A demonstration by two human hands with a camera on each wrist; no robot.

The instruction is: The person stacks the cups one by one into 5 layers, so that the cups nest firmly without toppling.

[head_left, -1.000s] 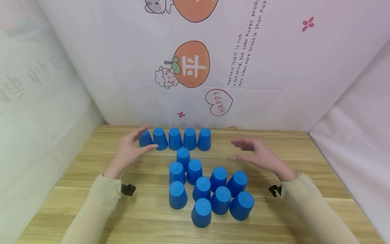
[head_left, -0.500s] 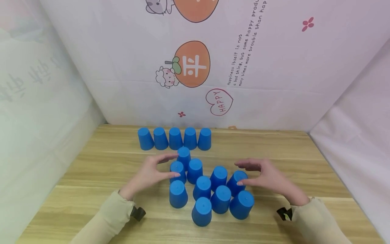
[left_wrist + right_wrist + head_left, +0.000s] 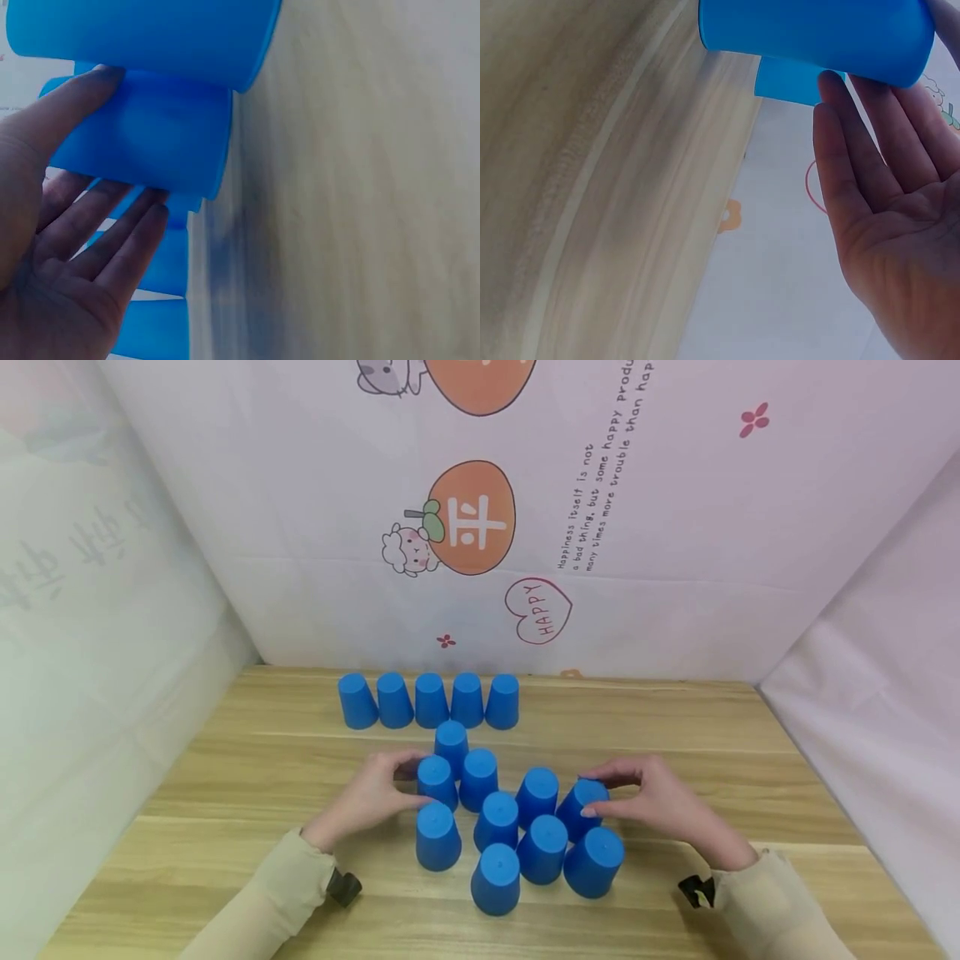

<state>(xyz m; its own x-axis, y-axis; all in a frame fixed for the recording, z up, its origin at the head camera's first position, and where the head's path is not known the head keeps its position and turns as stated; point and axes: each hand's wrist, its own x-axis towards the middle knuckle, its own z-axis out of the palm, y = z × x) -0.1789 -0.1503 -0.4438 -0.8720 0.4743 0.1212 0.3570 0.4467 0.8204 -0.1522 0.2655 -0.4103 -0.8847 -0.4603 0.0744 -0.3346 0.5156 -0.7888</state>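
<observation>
Upside-down blue plastic cups stand on the wooden table. My left hand [image 3: 375,795] has its thumb and fingers on opposite sides of one blue cup [image 3: 437,781] at the left of the near cluster. The left wrist view shows the thumb on this cup [image 3: 150,135] and fingertips at its other side. My right hand [image 3: 651,797] pinches another cup [image 3: 581,814] at the cluster's right, thumb in front, fingers behind. In the right wrist view, fingertips touch that cup [image 3: 817,34]; most of the thumb lies outside that view. Both cups stand upside down on the table.
A row of several blue cups [image 3: 431,702] stands at the back of the table [image 3: 675,710]. More cups stand close around the held ones, such as a front cup [image 3: 496,881] and a right front cup [image 3: 594,864]. A printed white cloth [image 3: 637,627] hangs behind.
My left hand has left the back row's left end and come nearer and right, closing round a cluster cup. My right hand has come nearer and closed on a cup at the right.
</observation>
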